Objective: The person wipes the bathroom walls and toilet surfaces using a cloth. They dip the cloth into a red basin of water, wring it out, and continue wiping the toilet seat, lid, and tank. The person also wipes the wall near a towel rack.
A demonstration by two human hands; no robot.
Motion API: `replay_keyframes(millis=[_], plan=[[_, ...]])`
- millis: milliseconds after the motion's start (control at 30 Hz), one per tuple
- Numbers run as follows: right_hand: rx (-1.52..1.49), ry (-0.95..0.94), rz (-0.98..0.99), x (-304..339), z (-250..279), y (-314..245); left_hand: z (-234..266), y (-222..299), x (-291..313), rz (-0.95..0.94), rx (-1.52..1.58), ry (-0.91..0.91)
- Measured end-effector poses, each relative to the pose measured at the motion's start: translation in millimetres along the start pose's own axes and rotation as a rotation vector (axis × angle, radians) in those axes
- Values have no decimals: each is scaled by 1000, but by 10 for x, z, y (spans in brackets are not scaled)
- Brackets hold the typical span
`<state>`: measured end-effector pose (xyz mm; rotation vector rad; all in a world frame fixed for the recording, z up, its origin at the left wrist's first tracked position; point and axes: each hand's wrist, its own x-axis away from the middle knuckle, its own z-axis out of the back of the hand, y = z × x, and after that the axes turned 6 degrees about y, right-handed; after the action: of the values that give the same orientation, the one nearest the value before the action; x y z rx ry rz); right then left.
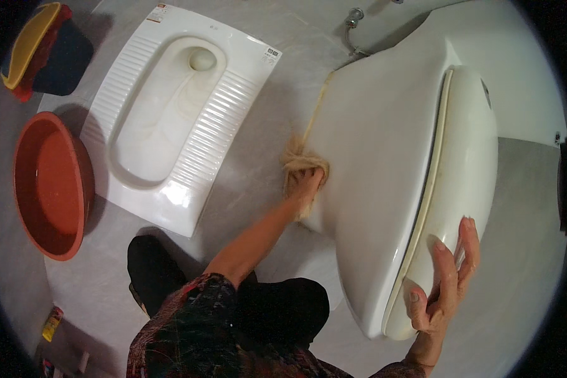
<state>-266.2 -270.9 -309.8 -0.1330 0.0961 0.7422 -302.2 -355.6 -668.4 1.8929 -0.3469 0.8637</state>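
Observation:
A white pedestal toilet [378,138] stands on the right, its lid [467,157] down. Low on its side, where the base meets the floor, my left hand [307,186] is closed on a tan cloth [295,159] and presses it there. A yellowish line [318,107] runs along the foot of the base just beyond the cloth. On top of the lid near its front, my right hand [444,280] rests with fingers spread, holding nothing.
A white squat toilet pan [233,135] lies on the grey tiled floor [264,82] to the left. Beyond it are an orange-red basin [85,170] and a dark bin [66,60] with a yellow lid [31,41]. A metal valve [354,17] sits behind the toilet. A yellow packet [52,323] is at lower left.

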Motion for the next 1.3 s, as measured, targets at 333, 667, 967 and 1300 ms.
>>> replay_keyframes(millis=[333, 667, 967, 1300], plan=[[-40, 26, 6, 35, 26, -4, 146, 785, 1398, -420, 179, -386], [-46, 64, 7, 23, 80, 14, 40, 2523, 1269, -972, -154, -446], [-305, 307, 52, 115, 57, 185, 13, 1062, 2248, -1365, -320, -233], [-211, 244, 34, 126, 78, 177, 73, 2121, 1638, -711, -240, -477]])
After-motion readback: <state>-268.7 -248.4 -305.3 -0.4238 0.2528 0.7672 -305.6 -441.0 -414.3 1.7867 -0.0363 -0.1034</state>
